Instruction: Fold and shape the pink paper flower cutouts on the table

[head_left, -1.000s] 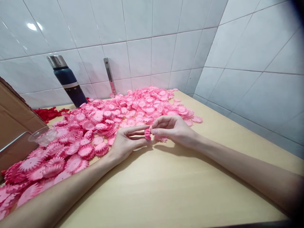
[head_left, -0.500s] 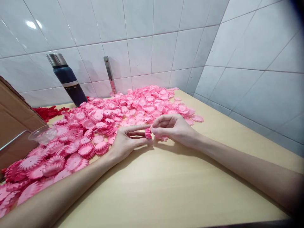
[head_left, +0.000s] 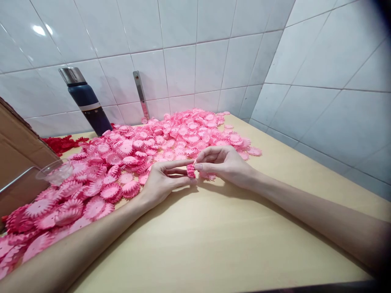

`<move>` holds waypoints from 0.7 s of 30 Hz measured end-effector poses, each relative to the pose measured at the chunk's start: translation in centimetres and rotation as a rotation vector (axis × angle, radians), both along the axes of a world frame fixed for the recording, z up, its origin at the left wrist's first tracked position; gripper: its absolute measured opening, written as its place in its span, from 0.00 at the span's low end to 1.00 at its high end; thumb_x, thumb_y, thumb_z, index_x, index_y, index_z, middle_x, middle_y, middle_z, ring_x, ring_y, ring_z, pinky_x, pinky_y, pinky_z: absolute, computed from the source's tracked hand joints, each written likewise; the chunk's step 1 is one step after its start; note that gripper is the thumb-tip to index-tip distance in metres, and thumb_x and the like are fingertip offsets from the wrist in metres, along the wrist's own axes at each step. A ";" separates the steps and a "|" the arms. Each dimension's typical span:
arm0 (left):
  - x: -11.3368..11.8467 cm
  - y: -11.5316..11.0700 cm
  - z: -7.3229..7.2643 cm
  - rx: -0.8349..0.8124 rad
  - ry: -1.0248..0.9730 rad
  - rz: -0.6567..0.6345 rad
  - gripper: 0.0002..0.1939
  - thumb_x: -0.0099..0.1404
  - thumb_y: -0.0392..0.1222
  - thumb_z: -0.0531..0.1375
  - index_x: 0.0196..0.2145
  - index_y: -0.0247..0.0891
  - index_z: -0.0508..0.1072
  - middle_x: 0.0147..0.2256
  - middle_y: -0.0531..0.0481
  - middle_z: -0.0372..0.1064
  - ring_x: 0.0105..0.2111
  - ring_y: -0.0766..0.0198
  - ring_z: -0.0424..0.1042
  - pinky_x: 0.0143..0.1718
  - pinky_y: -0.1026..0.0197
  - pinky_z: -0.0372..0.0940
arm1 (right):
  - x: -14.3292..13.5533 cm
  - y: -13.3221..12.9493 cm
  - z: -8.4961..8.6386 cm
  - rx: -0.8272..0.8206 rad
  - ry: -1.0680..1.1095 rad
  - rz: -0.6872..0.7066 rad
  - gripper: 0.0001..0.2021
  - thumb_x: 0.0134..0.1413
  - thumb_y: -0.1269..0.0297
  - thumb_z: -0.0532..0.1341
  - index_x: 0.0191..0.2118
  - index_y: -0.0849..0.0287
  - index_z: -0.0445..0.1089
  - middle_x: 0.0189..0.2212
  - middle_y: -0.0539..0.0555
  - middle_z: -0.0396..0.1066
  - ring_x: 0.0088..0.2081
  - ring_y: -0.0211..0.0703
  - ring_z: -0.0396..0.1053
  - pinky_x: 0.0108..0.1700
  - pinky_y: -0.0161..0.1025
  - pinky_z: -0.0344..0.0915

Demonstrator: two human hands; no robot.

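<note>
Left hand (head_left: 159, 183): fingers grasping a frilled pink piece (head_left: 191, 171), centre of the frame
Right hand (head_left: 230, 167): fingers pinching its edge
Pink heap (head_left: 125, 147): loose, left to centre; portion already handled unclear

The bottle (head_left: 90, 108) and pink pile (head_left: 125, 147) now appear slightly higher in view.

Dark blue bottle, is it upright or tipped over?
Upright. The dark blue bottle stands base-down behind the pink scalloped discs, silver top uppermost; its slant roughly matches nearby grout lines on the tiled wall.
</note>
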State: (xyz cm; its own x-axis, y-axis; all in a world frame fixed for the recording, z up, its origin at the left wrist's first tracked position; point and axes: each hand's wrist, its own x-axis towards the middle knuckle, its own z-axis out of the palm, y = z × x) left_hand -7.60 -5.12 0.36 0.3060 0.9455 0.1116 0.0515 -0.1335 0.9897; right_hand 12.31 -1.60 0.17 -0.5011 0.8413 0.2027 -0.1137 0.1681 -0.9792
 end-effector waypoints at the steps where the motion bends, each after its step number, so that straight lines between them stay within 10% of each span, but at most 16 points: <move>1: 0.0 0.0 0.0 0.003 0.003 0.001 0.25 0.50 0.39 0.70 0.48 0.39 0.76 0.37 0.47 0.79 0.38 0.52 0.78 0.39 0.57 0.75 | 0.0 0.0 0.0 -0.003 0.002 0.002 0.11 0.44 0.62 0.71 0.32 0.63 0.73 0.24 0.53 0.73 0.22 0.35 0.67 0.22 0.34 0.62; 21: 0.1 -0.1 0.1 -0.037 -0.022 0.042 0.27 0.47 0.39 0.71 0.47 0.37 0.76 0.37 0.46 0.79 0.39 0.52 0.78 0.41 0.56 0.74 | 0.0 -0.1 0.2 -0.014 0.034 0.009 0.12 0.41 0.65 0.71 0.29 0.61 0.68 0.25 0.51 0.72 0.22 0.34 0.66 0.22 0.34 0.61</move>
State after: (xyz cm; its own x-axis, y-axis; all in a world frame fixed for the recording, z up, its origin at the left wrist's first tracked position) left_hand -7.55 -5.22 0.50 0.2640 0.9610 0.0827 0.0344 -0.0950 0.9949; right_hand 12.27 -1.68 0.35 -0.5014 0.8399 0.2078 -0.1479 0.1534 -0.9770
